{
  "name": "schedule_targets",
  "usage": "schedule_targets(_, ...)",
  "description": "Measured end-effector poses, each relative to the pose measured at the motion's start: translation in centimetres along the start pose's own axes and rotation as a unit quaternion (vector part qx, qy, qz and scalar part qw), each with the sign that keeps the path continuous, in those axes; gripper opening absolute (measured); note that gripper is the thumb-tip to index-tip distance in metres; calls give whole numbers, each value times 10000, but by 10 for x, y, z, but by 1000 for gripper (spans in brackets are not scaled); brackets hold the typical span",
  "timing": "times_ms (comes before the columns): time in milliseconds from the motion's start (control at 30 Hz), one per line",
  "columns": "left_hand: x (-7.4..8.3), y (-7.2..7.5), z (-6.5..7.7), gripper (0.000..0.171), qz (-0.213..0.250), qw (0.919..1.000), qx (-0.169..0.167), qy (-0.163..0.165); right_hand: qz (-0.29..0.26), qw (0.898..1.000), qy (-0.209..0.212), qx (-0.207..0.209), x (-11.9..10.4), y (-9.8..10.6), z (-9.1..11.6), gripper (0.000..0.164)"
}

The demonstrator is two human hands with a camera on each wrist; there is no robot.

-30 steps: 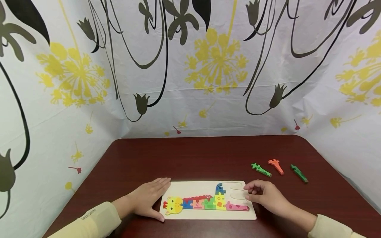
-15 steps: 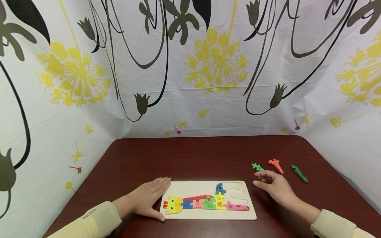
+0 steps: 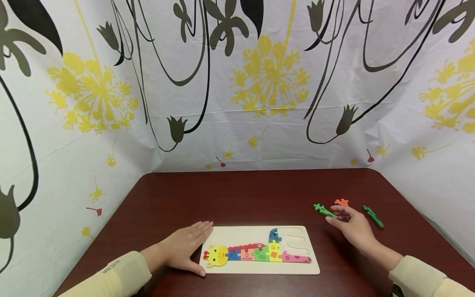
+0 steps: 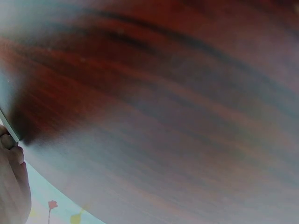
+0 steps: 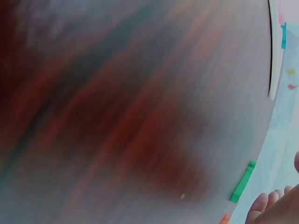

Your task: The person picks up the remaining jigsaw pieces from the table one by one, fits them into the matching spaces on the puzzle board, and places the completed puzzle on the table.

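Observation:
A white puzzle board (image 3: 237, 234) lies on the table with a giraffe of coloured pieces in it: a yellow head (image 3: 217, 256), several body pieces, a pink leg (image 3: 295, 258) and a blue piece (image 3: 273, 235). My left hand (image 3: 187, 246) rests along the board's left edge, fingers straight and thumb at the near corner. Off the board's right side, my right hand (image 3: 350, 227) reaches over an orange puzzle piece (image 3: 341, 202), hiding its lower part. Its fingers are loosely bent, with nothing seen between them. The tail of a light green piece (image 3: 323, 210) lies right by its fingertips.
A dark green piece (image 3: 372, 216) lies to the right of my right hand. Bare grooves show at the board's upper right. The dark red wooden table (image 3: 237, 194) ends against a patterned white cloth (image 3: 237, 140) at the back and sides.
My right hand has moved from the board's right edge out to the right and away from me, past the light green piece to the orange one. My left hand stays put.

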State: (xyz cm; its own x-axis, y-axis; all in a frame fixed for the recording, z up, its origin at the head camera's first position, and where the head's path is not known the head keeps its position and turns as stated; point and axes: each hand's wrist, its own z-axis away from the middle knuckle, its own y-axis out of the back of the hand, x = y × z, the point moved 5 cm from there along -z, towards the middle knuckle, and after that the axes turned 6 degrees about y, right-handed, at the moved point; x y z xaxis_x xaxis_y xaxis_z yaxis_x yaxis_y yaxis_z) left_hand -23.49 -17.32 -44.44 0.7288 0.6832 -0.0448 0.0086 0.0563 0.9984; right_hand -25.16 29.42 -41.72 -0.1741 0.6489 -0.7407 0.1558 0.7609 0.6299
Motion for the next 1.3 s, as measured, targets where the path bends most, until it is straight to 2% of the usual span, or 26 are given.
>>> schedule_targets(433, -1, -1, 0, 113, 61, 10000, -35, 27, 162, 9997, -178, 88, 14, 5, -4, 53)
schedule_targets(967, 0, 1, 0, 113, 35, 10000, -60, 6, 337, 9985, -412, -162, 29, 5, -7, 51)
schedule_targets(1300, 0, 0, 0, 113, 11, 10000, -92, 2, 511, 9983, -292, -49, 32, 2, -8, 45)
